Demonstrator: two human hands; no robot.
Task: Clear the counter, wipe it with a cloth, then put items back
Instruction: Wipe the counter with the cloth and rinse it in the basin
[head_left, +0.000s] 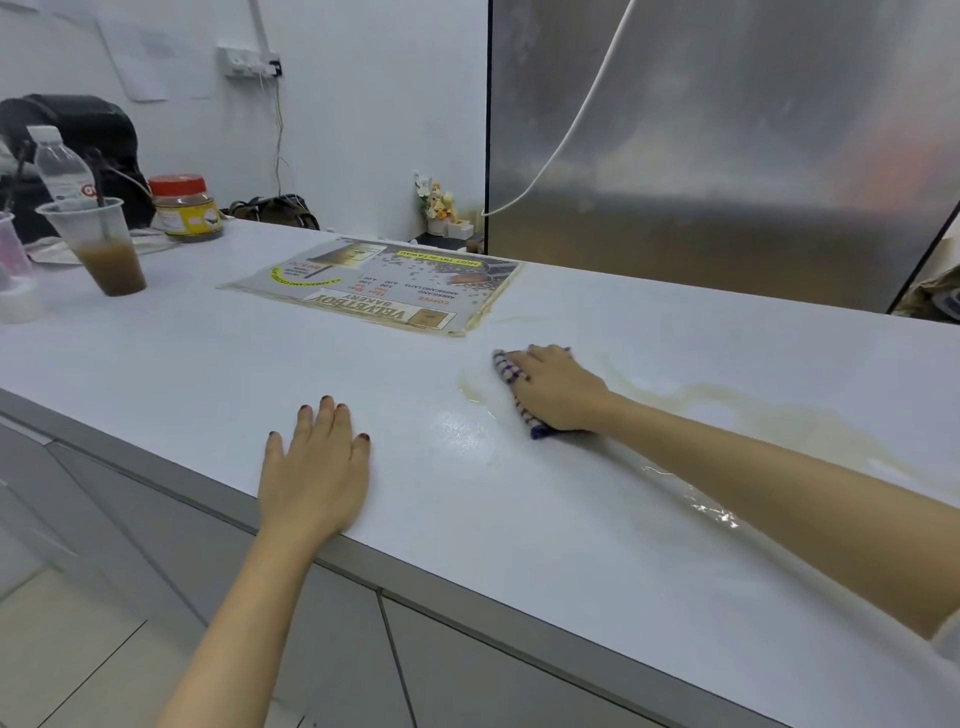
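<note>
The right hand (558, 389) lies on the checked cloth (505, 368) in the middle of the bench (208, 374). Its grip is slack, with the fingers nearly flat, pressing the cloth down, not clutching it. The left hand (311, 467) rests open on the bench and holds nothing. A tan spill (769, 415) trails off to the right beside the forearm. I'd bunch the cloth so it soaks, pull the strokes toward the front edge, and keep the wet off the menu sheet (379, 291) just behind.

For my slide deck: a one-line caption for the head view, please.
Right hand presses a checked cloth over a brownish spill on the counter; left hand rests flat.
</note>
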